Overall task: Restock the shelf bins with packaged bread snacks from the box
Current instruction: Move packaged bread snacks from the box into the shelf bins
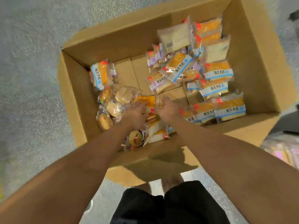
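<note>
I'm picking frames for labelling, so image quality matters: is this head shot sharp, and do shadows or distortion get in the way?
Head view: the floor is smeared by blur, and print on the blue-banded packets is soft; wide-angle bending stretches both forearms; the arms throw a dark shadow on the box near flap; the left hand and right hand remain distinguishable among the packets.

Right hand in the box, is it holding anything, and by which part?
The right hand pinches the clear edge of an orange bread packet. The left hand lies flat on that packet, gripping nothing.
</note>
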`<state>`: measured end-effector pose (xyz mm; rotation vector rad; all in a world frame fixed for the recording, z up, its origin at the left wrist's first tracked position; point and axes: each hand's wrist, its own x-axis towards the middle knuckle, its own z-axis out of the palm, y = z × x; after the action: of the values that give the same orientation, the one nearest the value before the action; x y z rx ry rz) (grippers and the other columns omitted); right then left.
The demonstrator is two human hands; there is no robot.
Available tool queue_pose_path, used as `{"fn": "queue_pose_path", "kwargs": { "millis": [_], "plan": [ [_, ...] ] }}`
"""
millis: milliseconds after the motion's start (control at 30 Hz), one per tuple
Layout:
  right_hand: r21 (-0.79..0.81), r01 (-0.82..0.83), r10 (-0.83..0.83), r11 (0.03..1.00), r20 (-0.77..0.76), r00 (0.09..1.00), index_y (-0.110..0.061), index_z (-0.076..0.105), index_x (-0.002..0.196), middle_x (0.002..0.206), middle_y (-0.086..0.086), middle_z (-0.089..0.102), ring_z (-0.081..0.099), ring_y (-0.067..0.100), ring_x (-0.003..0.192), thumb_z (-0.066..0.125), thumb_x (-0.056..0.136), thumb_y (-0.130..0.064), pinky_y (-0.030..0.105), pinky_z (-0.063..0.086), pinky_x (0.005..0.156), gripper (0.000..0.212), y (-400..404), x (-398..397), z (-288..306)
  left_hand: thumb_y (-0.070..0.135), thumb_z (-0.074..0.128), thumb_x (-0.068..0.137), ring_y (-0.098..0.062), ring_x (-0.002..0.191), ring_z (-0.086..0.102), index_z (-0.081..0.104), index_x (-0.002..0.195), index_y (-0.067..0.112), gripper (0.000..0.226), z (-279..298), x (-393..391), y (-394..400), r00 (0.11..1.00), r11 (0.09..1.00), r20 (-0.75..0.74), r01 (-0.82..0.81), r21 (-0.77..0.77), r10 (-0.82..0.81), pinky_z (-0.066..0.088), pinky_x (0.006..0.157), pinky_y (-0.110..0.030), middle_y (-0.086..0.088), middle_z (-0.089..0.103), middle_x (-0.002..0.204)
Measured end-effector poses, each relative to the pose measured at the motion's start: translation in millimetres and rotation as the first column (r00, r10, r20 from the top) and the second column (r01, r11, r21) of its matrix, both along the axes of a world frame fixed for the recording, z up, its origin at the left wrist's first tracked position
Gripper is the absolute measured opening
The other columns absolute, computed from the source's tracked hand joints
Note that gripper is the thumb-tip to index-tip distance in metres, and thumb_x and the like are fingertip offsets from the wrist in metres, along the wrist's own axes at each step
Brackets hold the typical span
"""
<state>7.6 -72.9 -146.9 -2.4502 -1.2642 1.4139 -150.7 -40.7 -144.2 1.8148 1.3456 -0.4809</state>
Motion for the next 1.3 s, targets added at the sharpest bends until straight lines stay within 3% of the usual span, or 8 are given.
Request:
{"fn": "queue_pose_path", "kwargs": {
  "millis": [200, 367, 533, 733, 833, 1033, 1133, 1300],
  "plan": [
    [-0.125, 0.107, -0.12, 0.986, -0.095, 0.988, -0.013, 0.049, 0.126, 0.107, 0.006, 0.059, 0.059, 0.027, 0.106, 0.071, 0.09, -0.035, 0.031, 0.042, 0.074, 0.048, 16, 0, -12, 0.015, 0.053, 0.1, -0.028, 0.131, 0.046, 0.03, 0.153, 0.013, 0.058, -4, 2, -8, 0.996, 0.984, 0.052, -0.063, -0.165, 0.073, 0.04, 0.101, -0.033, -0.01, 0.044, 0.149],
    [-0.234, 0.204, -0.237, 0.951, -0.122, 0.964, -0.012, 0.053, 0.082, 0.089, 0.005, 0.062, 0.06, 0.021, 0.083, 0.085, 0.076, -0.032, 0.031, 0.047, 0.068, 0.039, 22, 6, -13, 0.012, 0.052, 0.1, -0.029, 0.124, 0.053, 0.022, 0.156, 0.019, 0.064, -3, 4, -2, 0.982, 0.968, 0.073, -0.155, -0.199, 0.172, 0.046, 0.099, -0.039, -0.009, 0.052, 0.14],
    [-0.231, 0.279, -0.336, 0.932, -0.266, 0.903, -0.01, 0.059, 0.094, 0.091, 0.006, 0.066, 0.067, 0.024, 0.084, 0.083, 0.077, -0.017, 0.035, 0.054, 0.062, 0.03, 11, 10, -18, 0.01, 0.05, 0.1, -0.022, 0.099, 0.06, 0.006, 0.158, 0.026, 0.074, -2, 8, 5, 0.97, 0.954, 0.065, -0.217, -0.206, 0.235, 0.046, 0.07, -0.028, -0.006, 0.056, 0.125],
    [-0.186, 0.284, -0.337, 0.941, -0.402, 0.851, -0.017, 0.046, 0.108, 0.102, 0.005, 0.057, 0.063, 0.023, 0.094, 0.076, 0.081, -0.014, 0.041, 0.058, 0.076, 0.041, 0, 17, -8, 0.019, 0.058, 0.096, -0.029, 0.117, 0.049, 0.036, 0.15, 0.021, 0.059, -3, 17, 10, 0.994, 0.994, 0.053, -0.092, -0.051, 0.095, 0.041, 0.094, -0.033, -0.013, 0.051, 0.128],
    [-0.136, 0.284, -0.314, 0.949, -0.451, 0.836, -0.014, 0.05, 0.117, 0.104, 0.002, 0.057, 0.062, 0.017, 0.087, 0.074, 0.083, -0.012, 0.035, 0.056, 0.066, 0.042, -5, 27, 2, 0.03, 0.072, 0.085, -0.027, 0.132, 0.034, 0.038, 0.143, 0.032, 0.068, 7, 19, 12, 0.988, 0.99, 0.089, -0.13, 0.061, 0.124, 0.037, 0.109, -0.04, -0.005, 0.034, 0.142],
    [-0.107, 0.275, -0.279, 0.956, -0.632, 0.723, -0.013, 0.065, 0.117, 0.106, 0.01, 0.073, 0.072, 0.028, 0.097, 0.077, 0.079, -0.009, 0.046, 0.06, 0.083, 0.04, -26, 37, 27, 0.036, 0.086, 0.072, -0.03, 0.127, 0.045, 0.028, 0.153, 0.033, 0.1, 45, 22, 22, 0.995, 1.0, 0.099, 0.018, -0.008, -0.017, 0.04, 0.102, -0.037, -0.01, 0.048, 0.14],
    [-0.144, 0.307, -0.33, 0.941, -0.595, 0.733, -0.013, 0.064, 0.126, 0.118, 0.012, 0.069, 0.071, 0.027, 0.1, 0.088, 0.063, -0.023, 0.05, 0.059, 0.086, 0.068, -42, 36, 37, 0.046, 0.088, 0.066, -0.029, 0.122, 0.046, 0.044, 0.144, 0.029, 0.091, 60, 16, 16, 0.996, 0.997, 0.037, 0.075, -0.003, -0.075, 0.04, 0.097, -0.034, -0.009, 0.05, 0.127],
    [0.106, 0.284, -0.232, 0.953, -0.347, 0.909, -0.019, 0.068, 0.096, 0.096, -0.005, 0.066, 0.06, 0.013, 0.084, 0.094, 0.064, -0.032, 0.023, 0.044, 0.065, 0.043, -78, 15, 60, 0.035, 0.091, 0.066, -0.027, 0.122, 0.054, 0.038, 0.15, 0.027, 0.099, 71, -13, -3, 0.998, 0.999, 0.052, -0.043, 0.008, 0.043, 0.044, 0.099, -0.033, -0.003, 0.059, 0.132]
  ]
}}
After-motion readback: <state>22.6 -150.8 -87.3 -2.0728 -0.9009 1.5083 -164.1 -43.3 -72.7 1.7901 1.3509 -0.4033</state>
